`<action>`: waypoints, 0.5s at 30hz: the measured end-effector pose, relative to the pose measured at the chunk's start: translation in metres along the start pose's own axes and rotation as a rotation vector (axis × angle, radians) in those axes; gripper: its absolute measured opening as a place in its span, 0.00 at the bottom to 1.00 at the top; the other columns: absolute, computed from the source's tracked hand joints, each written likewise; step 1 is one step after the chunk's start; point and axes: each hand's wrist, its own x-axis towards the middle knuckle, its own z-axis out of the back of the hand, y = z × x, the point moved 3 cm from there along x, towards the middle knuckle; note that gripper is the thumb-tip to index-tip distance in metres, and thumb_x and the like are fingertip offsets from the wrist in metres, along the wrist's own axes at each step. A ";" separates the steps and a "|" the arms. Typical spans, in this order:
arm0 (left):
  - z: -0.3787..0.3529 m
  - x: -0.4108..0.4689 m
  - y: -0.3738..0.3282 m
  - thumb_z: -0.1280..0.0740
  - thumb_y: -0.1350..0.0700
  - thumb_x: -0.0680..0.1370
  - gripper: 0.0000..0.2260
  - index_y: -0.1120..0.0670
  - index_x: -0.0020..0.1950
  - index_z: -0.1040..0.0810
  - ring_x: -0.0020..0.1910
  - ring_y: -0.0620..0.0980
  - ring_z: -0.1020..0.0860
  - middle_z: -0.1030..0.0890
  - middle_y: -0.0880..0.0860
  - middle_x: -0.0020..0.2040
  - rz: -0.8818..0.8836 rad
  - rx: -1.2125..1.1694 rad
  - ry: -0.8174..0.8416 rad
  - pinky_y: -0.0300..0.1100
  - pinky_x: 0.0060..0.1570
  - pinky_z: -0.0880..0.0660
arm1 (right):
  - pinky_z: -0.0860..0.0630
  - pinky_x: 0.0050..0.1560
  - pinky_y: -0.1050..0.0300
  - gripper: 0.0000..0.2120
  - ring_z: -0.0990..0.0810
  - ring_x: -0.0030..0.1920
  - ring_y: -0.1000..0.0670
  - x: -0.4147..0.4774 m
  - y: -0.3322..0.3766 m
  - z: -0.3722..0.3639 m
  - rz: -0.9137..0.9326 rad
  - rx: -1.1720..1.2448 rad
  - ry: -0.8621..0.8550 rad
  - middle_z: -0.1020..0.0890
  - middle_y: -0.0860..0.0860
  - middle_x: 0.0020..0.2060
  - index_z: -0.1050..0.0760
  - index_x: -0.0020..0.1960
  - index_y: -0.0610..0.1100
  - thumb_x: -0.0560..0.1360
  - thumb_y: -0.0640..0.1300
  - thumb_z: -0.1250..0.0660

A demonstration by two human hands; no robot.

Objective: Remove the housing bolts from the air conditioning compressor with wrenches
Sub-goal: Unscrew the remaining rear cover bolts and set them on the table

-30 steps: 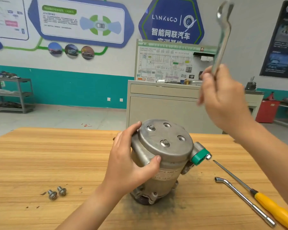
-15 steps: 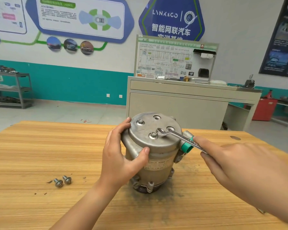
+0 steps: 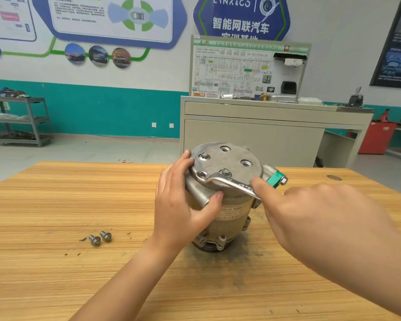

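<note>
Both hands are on the job. My left hand (image 3: 183, 205) wraps the upper body of the compressor (image 3: 234, 212), fingers hooked over the far-left rim of its end plate (image 3: 232, 158) and thumb pressed on the near side. It steadies the unit upright on the wooden table (image 3: 56, 205), centre frame. My right hand (image 3: 322, 216), lower right and nearer the camera, pinches the handle end of the wrench (image 3: 229, 181); the back of the hand hides how the lower fingers lie.

What matters now is the wrench's line. Its ring end sits over the housing bolt (image 3: 202, 174) at the near-left edge of the plate, and the shank runs down and right from there to my right hand. I judge loosening calls for sweeping the handle away from me, toward the upper right, pivoting on that bolt. A second bolt (image 3: 225, 172) stands just beyond the shank and may cut the swing short. Another bolt (image 3: 204, 156) remains at far left, while two holes look empty. Two loose bolts (image 3: 100, 238) lie at lower left.
</note>
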 end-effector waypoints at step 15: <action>0.000 0.001 -0.002 0.35 0.44 0.68 0.29 0.60 0.63 0.29 0.63 0.41 0.33 0.31 0.46 0.65 0.022 0.017 0.011 0.29 0.64 0.39 | 0.24 0.42 0.50 0.17 0.21 0.39 0.44 -0.004 0.010 0.045 0.036 0.083 0.058 0.20 0.49 0.38 0.43 0.66 0.49 0.78 0.48 0.55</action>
